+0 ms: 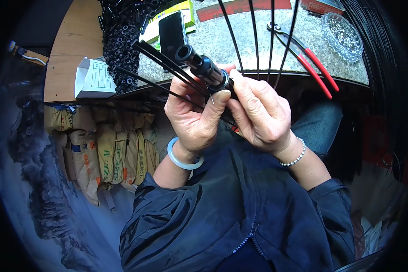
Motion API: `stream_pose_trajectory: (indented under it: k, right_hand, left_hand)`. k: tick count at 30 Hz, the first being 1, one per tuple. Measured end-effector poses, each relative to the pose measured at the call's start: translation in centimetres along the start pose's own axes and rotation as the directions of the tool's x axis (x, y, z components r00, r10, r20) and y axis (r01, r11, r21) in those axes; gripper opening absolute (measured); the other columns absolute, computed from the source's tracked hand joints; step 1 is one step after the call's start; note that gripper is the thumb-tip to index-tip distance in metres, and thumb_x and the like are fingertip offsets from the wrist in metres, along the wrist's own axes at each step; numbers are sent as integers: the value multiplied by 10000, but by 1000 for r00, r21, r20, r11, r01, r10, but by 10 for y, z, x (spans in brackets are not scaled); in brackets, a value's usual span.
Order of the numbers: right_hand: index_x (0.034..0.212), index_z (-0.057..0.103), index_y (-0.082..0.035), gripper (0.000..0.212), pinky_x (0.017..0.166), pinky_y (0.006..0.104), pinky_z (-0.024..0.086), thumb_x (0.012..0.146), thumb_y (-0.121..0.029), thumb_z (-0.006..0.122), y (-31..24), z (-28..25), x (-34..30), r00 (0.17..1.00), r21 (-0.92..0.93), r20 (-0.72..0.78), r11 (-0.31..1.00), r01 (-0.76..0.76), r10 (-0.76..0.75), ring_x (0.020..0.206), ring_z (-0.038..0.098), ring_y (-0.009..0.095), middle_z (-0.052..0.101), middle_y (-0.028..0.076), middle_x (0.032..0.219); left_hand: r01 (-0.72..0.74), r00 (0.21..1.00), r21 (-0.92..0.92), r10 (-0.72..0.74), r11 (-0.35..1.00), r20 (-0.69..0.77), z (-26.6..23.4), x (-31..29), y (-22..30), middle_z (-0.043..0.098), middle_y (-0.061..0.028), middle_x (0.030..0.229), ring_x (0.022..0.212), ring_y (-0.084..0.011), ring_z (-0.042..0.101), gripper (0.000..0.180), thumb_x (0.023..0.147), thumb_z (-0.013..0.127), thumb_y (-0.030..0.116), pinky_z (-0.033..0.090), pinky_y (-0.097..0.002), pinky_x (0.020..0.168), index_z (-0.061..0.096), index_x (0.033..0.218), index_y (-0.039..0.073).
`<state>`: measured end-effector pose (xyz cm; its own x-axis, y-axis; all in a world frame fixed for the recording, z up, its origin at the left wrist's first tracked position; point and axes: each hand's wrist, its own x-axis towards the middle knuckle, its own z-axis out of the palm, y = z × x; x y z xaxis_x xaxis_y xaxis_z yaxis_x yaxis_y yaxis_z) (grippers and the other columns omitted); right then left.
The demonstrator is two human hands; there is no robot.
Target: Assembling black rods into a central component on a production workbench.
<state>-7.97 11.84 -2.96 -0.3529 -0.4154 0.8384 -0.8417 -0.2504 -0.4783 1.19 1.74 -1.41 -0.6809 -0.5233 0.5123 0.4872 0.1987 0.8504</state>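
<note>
Held up over my lap, in front of the table's edge, is a black tubular umbrella runner [203, 68] with a shiny ring near its lower end. Thin black ribs [161, 61] fan out from it to the upper left, and more ribs [257, 43] stretch up over the tabletop. My left hand [192, 113] is closed around the runner's left side, its thumb on the collar. A fine wire [211, 98] sticks out beside that thumb. My right hand [263, 111] pinches at the collar's right side; its fingers hide the exact contact.
Red-handled pliers [310, 68] overhang the table's front edge. Beyond them stands a glass dish [342, 36] of small metal pieces. A phone [172, 34], a white box [95, 79] and a heap of black plastic rings [118, 45] lie to the left. Sacks [106, 152] stand below.
</note>
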Motion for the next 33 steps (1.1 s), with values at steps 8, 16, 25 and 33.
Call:
stream_pose_trajectory:
  k: [8,16,25,33]
  right_hand:
    - [1068,597,108,326,630,306,532,747,74,646,4,-1,-5,998,25,-27,998,54,-54,728,652,263,634,197,925]
    - [1060,603,99,339,642,305,530,723,105,637,3,-1,-2,1000,46,-3,999,-15,16,758,656,277,634,204,932]
    - [1081,582,90,286,815,351,496,798,113,548,-3,-8,-13,993,-21,66,995,-100,101,908,635,329,623,227,1003]
    - [1092,575,91,264,815,329,504,829,86,559,-12,-4,-14,977,21,84,980,-198,196,935,650,300,631,222,1038]
  left_hand:
    - [46,998,55,-44,997,-34,4,-5,2,608,-228,1082,986,-264,617,437,840,665,122,468,-362,901,456,1197,-17]
    - [-4,1000,60,5,998,-31,5,0,1,612,-198,1060,971,-230,619,373,822,671,57,473,-330,885,473,1129,-18]
    - [-95,991,204,111,974,-69,9,-2,-5,633,-100,920,822,-130,606,286,763,725,16,496,-261,733,543,981,-19]
    - [-112,985,352,151,929,-86,10,-2,9,676,-104,894,791,-128,654,327,759,746,74,513,-245,685,577,1029,-3]
